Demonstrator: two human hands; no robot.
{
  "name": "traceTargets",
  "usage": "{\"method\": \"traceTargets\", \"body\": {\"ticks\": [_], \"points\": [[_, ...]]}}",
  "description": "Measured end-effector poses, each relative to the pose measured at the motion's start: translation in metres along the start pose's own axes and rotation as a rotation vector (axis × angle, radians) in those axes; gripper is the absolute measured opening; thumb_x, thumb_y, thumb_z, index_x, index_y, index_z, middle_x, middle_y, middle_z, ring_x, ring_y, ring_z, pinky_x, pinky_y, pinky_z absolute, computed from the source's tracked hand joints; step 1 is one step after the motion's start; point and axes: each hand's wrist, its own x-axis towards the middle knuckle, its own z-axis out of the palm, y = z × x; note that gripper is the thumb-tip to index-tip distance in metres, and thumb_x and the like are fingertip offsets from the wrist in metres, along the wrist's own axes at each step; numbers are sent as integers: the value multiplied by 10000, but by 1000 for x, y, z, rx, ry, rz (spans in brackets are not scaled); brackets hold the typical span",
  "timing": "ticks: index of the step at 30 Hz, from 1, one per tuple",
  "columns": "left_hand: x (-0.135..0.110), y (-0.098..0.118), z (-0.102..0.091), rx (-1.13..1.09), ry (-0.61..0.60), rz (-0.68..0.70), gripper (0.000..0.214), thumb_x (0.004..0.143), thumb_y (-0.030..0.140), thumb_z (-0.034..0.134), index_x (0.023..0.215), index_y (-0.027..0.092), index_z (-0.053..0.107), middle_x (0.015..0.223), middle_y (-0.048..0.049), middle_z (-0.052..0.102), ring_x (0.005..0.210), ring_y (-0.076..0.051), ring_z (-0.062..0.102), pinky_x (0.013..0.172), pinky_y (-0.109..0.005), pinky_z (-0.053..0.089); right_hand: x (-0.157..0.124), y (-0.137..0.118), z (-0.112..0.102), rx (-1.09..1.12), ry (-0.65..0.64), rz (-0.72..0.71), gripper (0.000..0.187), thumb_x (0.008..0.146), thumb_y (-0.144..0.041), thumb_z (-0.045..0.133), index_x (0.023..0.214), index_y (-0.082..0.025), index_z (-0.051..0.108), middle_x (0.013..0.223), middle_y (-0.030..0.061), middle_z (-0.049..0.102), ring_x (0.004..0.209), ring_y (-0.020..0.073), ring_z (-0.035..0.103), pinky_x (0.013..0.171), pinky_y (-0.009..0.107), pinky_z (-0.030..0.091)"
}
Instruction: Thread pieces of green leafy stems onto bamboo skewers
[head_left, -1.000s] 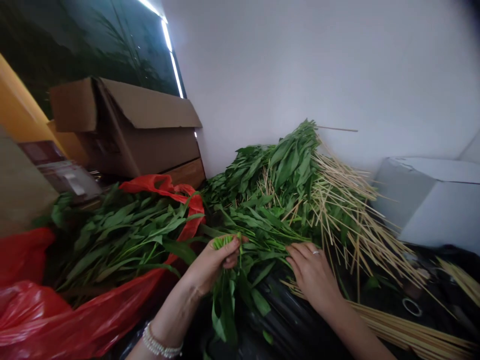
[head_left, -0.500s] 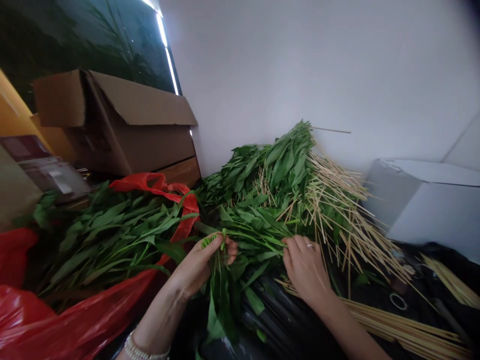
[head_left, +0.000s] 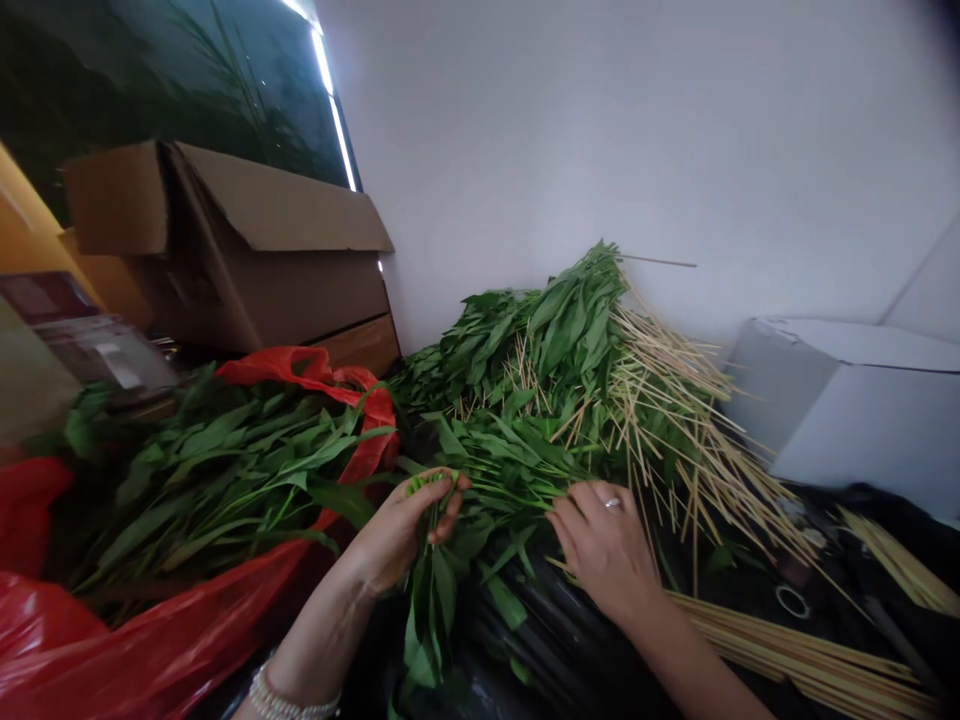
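Stems [head_left: 417, 485] are pinched in the left hand [head_left: 401, 525], likely so leaves [head_left: 429, 615] hang free; the right hand's [head_left: 609, 545] grip cannot be told.

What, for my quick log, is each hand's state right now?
Left hand: closed, holding a bunch of slender green leafy stems.
Right hand: curled at the flat-lying green leafy stalks; whether its grip is closed cannot be told.

Counts two bare hands [head_left: 397, 530] [head_left: 604, 545], one finger ring [head_left: 613, 503], one red bag [head_left: 202, 640], one open brown carton [head_left: 300, 295], one white box [head_left: 877, 430]. Includes two flat-lying stick bundles [head_left: 810, 650] [head_left: 900, 560], plus loose sticks [head_left: 664, 350] and leafy stems [head_left: 517, 465] too many to count.
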Motion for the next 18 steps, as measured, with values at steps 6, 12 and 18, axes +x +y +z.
{"method": "traceTargets", "body": {"ticks": [6,12,18], "points": [[0,3,-5,-6,88,91,334,746,377,763,946,132,657,517,100,337,418,-23,238,422,-173,171,-2,0,13,-39,-74,49,169,844,-54,560,809,-194,648,817,66,631,847,253,536,738,390,347],[-7,12,-8,114,212,174,330,775,454,706,804,130,652,533,61,437,435,-39,339,415,-172,207,-3,12,10,257,192,187,166,972,-181,447,1011,-155,606,872,72,665,843,218,592,797,362,388],[-11,18,-8,132,172,262,275,804,377,701,981,174,646,753,17,574,487,-36,355,430,-172,222,-8,20,12,340,197,256,203,979,-211,411,1035,-165,601,937,91,706,839,226,643,777,362,400]]}}
